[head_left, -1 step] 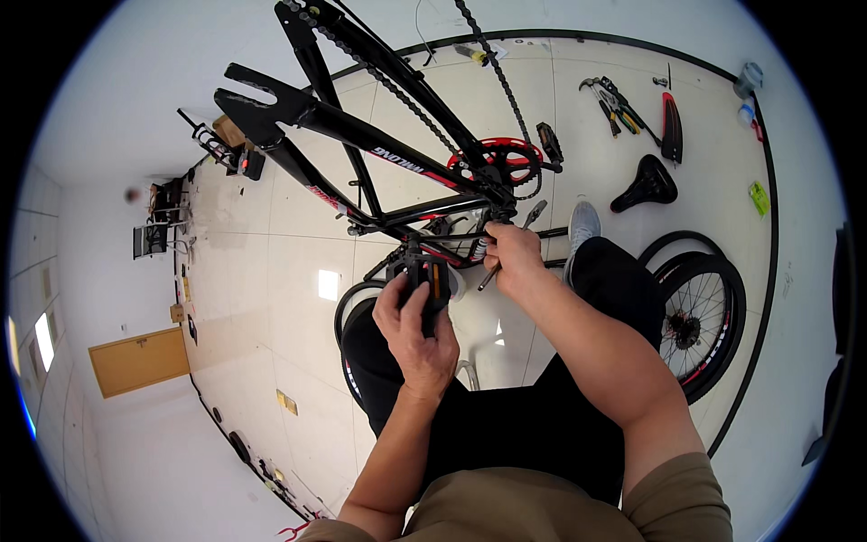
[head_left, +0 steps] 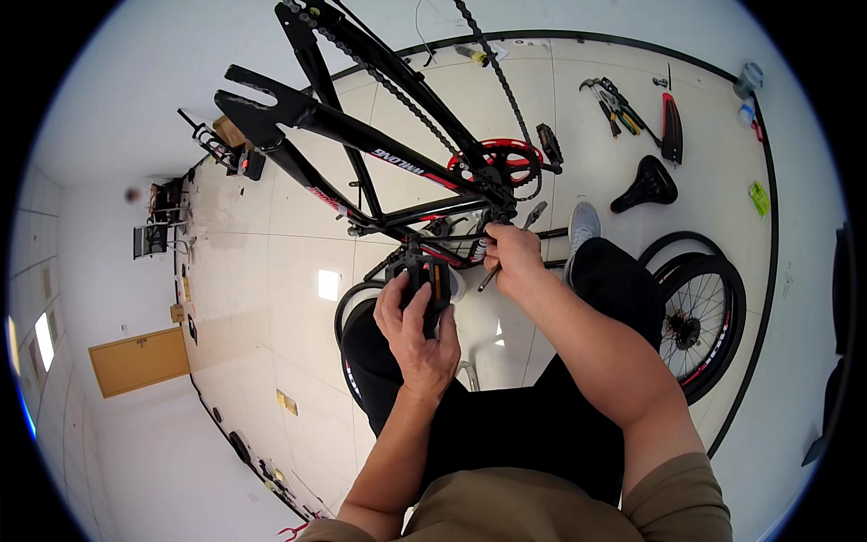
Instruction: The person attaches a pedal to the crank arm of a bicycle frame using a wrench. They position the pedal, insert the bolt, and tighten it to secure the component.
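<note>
A black bicycle frame point(head_left: 352, 135) stands upside down in front of me, with a loose chain point(head_left: 388, 83) draped over its rear part and a red chainring point(head_left: 462, 155) at the crank. My left hand point(head_left: 421, 343) is closed around a black pedal point(head_left: 439, 282) with orange reflectors, on the near side of the frame. My right hand point(head_left: 517, 255) is closed by the crank arm, with a metal spanner point(head_left: 536, 213) gripped in it; the spanner's other end sticks out below the fingers. Part of the crank arm is hidden behind that hand. The opposite pedal point(head_left: 548, 143) hangs beyond the chainring.
Right of the frame lie a black saddle point(head_left: 645, 184), a red and black mudguard point(head_left: 671, 128), a hammer and pliers point(head_left: 616, 107). Wheels point(head_left: 700, 325) rest beside my right leg. A fork point(head_left: 215, 143) leans by the far left wall, and a yellow item point(head_left: 287, 402) lies on the floor.
</note>
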